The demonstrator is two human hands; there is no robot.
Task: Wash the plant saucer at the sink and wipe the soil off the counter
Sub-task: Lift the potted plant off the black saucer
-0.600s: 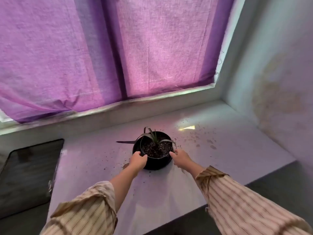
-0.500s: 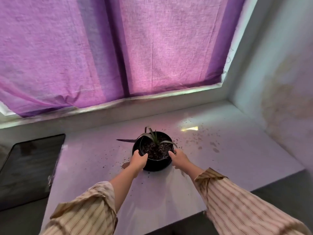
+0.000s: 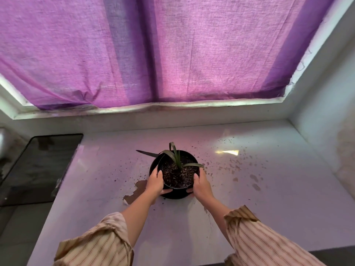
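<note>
A black plant pot (image 3: 177, 181) with dark soil and a small green plant (image 3: 177, 157) stands in a black saucer (image 3: 154, 165) on the white counter (image 3: 107, 169). My left hand (image 3: 155, 182) grips the pot's left side and my right hand (image 3: 201, 184) grips its right side, thumbs on the rim. Soil crumbs (image 3: 232, 166) and muddy smears lie scattered right of the pot. A brown wet patch (image 3: 137, 191) spreads on the counter left of the saucer. No sink is in view.
A dark glass cooktop (image 3: 38, 166) is set into the counter at the left. A purple curtain (image 3: 153, 54) hangs over the window behind. A stained wall (image 3: 343, 150) bounds the counter on the right. The counter's front edge runs below my sleeves.
The view has tilted down and come closer to the pot. Both hands keep their grip on the pot's sides, and the pot sits in the same spot.
</note>
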